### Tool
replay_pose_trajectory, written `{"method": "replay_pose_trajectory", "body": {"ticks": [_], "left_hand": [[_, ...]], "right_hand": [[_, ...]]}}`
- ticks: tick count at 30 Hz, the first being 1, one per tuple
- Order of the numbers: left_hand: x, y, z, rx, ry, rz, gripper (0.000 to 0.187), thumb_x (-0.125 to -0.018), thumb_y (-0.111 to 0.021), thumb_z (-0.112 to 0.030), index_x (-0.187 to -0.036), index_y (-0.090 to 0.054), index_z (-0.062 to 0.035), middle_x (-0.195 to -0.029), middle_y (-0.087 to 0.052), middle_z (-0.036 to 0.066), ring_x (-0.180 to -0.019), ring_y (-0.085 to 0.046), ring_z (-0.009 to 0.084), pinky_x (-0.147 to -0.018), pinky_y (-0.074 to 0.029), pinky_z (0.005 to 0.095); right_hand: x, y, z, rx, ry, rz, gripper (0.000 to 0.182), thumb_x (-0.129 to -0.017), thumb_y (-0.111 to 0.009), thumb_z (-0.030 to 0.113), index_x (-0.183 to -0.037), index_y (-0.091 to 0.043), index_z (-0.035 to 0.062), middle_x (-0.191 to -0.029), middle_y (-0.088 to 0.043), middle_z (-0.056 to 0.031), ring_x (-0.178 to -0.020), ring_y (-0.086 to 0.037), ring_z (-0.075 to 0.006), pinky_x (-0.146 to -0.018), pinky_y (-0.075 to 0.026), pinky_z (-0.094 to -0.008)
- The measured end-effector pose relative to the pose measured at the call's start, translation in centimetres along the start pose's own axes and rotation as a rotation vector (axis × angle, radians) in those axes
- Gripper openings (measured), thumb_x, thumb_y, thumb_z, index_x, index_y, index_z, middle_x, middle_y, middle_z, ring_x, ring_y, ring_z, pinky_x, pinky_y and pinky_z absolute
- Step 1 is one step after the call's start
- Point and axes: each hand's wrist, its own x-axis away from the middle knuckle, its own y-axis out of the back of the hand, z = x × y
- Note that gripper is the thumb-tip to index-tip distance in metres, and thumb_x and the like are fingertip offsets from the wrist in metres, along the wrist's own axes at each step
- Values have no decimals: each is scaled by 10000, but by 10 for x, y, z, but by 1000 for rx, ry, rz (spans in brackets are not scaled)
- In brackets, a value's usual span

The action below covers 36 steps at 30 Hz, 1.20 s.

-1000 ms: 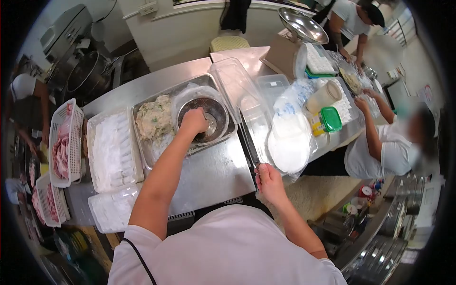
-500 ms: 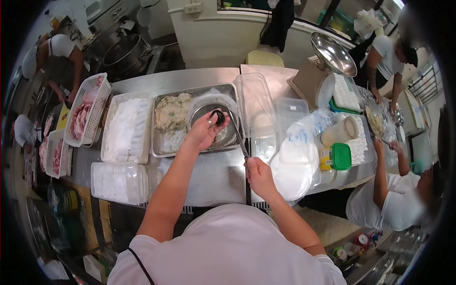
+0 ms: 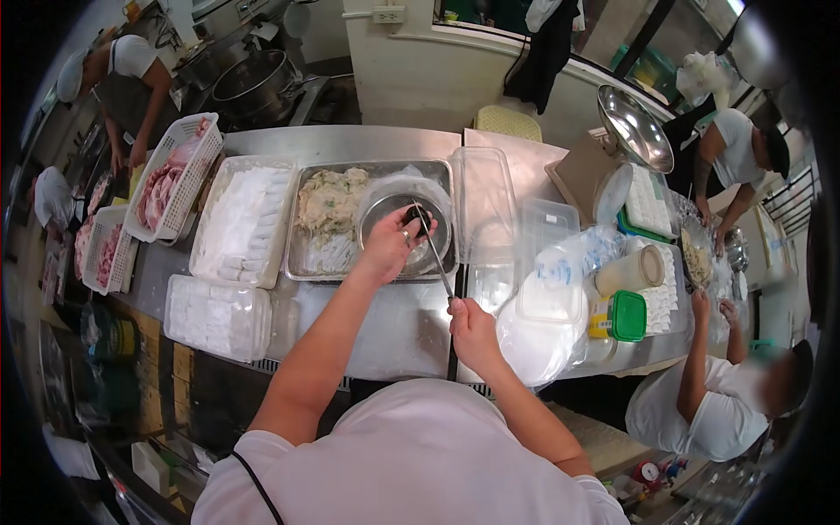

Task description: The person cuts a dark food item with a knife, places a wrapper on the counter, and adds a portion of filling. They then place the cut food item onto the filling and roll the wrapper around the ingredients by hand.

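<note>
By the steel table (image 3: 398, 337), the thin metal tool (image 3: 442, 269) is gripped in the right hand's (image 3: 473, 331) closed fingers. Above the bowl (image 3: 442, 234), the dark piece (image 3: 413, 216), cradled by the left hand's (image 3: 391, 249) half-curled fingers, has been met by its tip, apparently for working.

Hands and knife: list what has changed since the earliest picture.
The left hand, first down inside the metal bowl, has risen above it and now holds a dark piece. The right hand has brought the knife up from beside the table seam, its blade now at that piece. The camera's view has shifted. The right hand's hold on the knife and the bowl's place in the tray stayed the same.
</note>
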Motion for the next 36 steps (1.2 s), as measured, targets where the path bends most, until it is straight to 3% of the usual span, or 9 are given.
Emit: {"method": "replay_pose_trajectory", "body": {"ticks": [5,8,11,17,29,36], "left_hand": [[-1,2,2,27,0,-1,280,-1052,-548,-16,-1330,-547,16,-1238,-639,109,-1172,-653,264,-1065,-540,396],[-2,5,4,9,16,-3,294,-1052,-532,3,-1345,-542,23,-1238,-639,112,-1178,-651,258,-1078,-536,392],[2,2,0,11,0,-10,290,-1054,-522,8,-1341,-555,31,-1239,-640,115,-1170,-653,247,-1074,-538,379],[0,8,5,13,-2,37,264,-1059,-517,-2,-1310,-586,42,-1234,-643,119,-1145,-659,238,-1054,-546,367],[-2,15,13,19,73,3,196,-1072,-549,-97,-1227,-591,15,-1206,-645,115,-1062,-662,212,-956,-558,344],[-15,23,13,-2,105,-175,205,-1061,-584,-126,-1183,-620,34,-1122,-669,96,-988,-663,199,-899,-567,354]], "right_hand": [[1,-3,-2,29,33,-19,536,-1115,-422,414,-946,-650,-41,-629,-605,-116,-584,-593,-212,-582,-473,-372],[2,1,15,78,-69,27,443,-1104,-454,325,-993,-645,-58,-868,-702,-274,-817,-689,-443,-749,-527,-471],[3,-4,15,96,-53,12,447,-1107,-447,333,-988,-636,-54,-859,-695,-282,-820,-676,-477,-741,-524,-495],[1,-12,11,191,37,-49,457,-1111,-435,343,-946,-617,-42,-840,-673,-304,-817,-651,-516,-711,-509,-535],[-20,-26,-10,287,-40,22,481,-1112,-394,341,-977,-595,-75,-859,-658,-366,-870,-635,-567,-767,-493,-606],[-33,-27,12,482,-12,49,444,-1104,-417,332,-977,-585,-58,-847,-667,-344,-842,-652,-541,-753,-506,-601]]}}
